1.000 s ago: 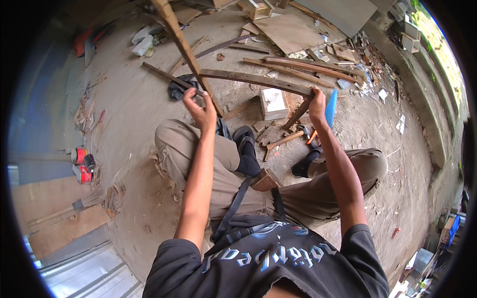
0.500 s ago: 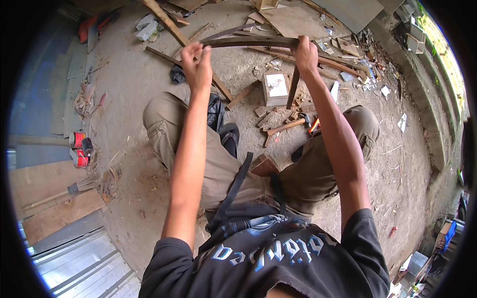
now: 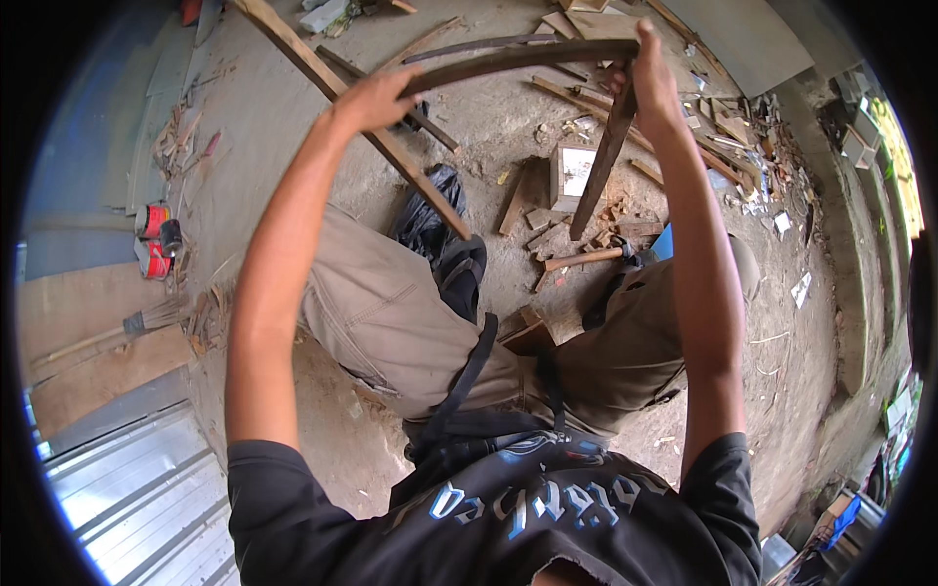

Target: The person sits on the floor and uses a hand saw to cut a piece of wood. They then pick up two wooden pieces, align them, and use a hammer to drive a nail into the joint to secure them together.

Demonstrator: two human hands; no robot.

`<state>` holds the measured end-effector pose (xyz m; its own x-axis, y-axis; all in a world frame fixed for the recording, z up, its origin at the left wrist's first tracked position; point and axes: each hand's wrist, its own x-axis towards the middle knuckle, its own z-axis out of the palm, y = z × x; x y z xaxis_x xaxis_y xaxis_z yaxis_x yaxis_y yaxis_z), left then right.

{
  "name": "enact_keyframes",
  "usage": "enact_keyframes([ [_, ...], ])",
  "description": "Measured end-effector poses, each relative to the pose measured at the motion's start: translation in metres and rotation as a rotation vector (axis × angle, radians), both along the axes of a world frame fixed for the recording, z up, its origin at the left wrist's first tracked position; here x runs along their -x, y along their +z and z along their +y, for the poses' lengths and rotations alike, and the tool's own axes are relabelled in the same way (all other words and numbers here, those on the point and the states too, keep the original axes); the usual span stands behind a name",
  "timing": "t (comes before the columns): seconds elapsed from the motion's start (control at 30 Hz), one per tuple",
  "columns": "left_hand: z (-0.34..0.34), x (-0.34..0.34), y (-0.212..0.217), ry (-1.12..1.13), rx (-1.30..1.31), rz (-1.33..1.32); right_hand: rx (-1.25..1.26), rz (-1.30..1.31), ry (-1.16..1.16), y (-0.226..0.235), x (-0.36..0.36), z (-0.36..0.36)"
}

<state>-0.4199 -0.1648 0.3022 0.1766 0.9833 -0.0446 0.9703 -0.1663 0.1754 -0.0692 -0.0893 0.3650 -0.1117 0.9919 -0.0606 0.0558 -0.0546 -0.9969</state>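
A wooden frame of dark strips is held up in front of me, with a bar (image 3: 528,61) spanning between my two hands. My left hand (image 3: 376,101) is closed around the bar's left end, where a long lighter strip (image 3: 415,176) crosses and slants down toward my foot. My right hand (image 3: 653,80) grips the right corner, its fingers wrapped where a dark leg (image 3: 608,161) hangs down. Behind the bar runs a second thin dark strip (image 3: 479,45). Below the frame, a hammer (image 3: 584,259) with a wooden handle lies on the ground.
A wooden box (image 3: 575,171) with a white face stands beyond the hammer, among wood offcuts (image 3: 547,220). A black plastic bag (image 3: 430,220) lies by my left foot. Red cans (image 3: 153,223) and a brush (image 3: 147,320) are at the left; scrap boards and debris (image 3: 723,137) lie far right.
The frame has tilted and come nearer, its right corner rising to the right. My left hand has turned and its fingers now close on the bar. My left elbow has swung outward.
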Motion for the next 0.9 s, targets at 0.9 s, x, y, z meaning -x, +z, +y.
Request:
enact_keyframes([
  [0.9,-0.014,0.157,-0.197,0.362,0.566,0.03,-0.531,-0.739,0.152,-0.379,0.104,-0.018],
])
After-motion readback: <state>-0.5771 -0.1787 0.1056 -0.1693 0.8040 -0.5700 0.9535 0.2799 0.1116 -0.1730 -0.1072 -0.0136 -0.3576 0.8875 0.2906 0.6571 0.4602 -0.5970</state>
